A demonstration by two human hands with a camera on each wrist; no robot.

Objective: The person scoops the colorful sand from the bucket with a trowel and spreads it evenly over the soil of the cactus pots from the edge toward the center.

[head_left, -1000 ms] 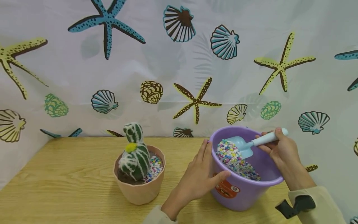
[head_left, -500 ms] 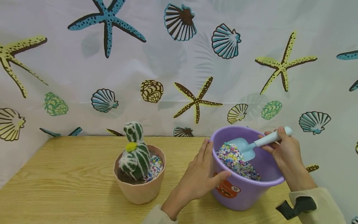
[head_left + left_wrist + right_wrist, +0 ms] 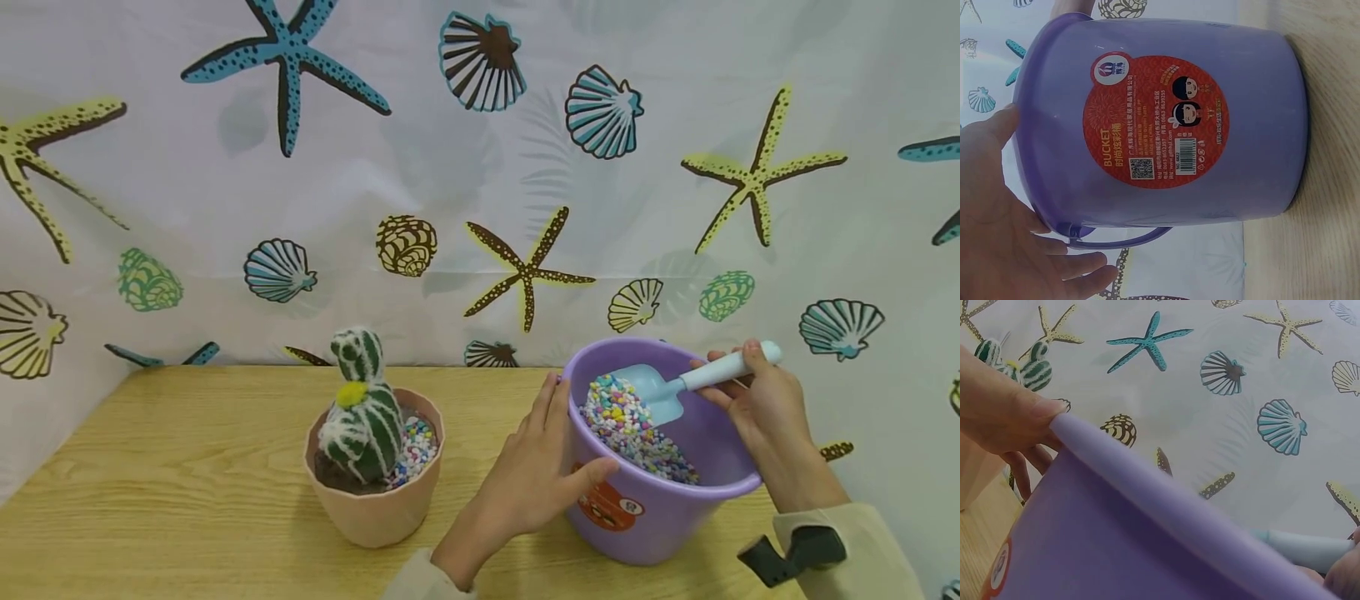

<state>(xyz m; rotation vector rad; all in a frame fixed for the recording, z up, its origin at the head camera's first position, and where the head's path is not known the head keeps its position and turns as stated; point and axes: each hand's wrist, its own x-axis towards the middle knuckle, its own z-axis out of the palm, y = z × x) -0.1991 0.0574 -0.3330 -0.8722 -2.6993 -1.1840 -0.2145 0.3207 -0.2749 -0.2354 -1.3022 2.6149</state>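
In the head view my right hand (image 3: pixel 772 425) grips the white handle of a light blue scoop (image 3: pixel 660 393) over the mouth of a purple bucket (image 3: pixel 652 525). Small multicoloured pebbles (image 3: pixel 618 402) are heaped on the scoop's blade, with more pebbles (image 3: pixel 656 454) inside the bucket below. My left hand (image 3: pixel 525 475) rests against the bucket's left side, fingers extended and thumb at the front rim. The left wrist view shows this hand (image 3: pixel 997 212) beside the rim and the bucket's bail handle (image 3: pixel 1129 240). The right wrist view mostly hides the scoop behind the rim.
Left of the bucket, a peach pot (image 3: pixel 375 517) stands on the wooden table (image 3: pixel 187 483). It holds a fuzzy green cactus (image 3: pixel 367 425) with a yellow flower, brown soil and some coloured pebbles. A curtain (image 3: pixel 480 183) printed with starfish and shells hangs behind.
Over the last second the scoop has shifted slightly right within the bucket, and the heap of pebbles on its blade has changed shape. The left hand, bucket and pot stay in place.
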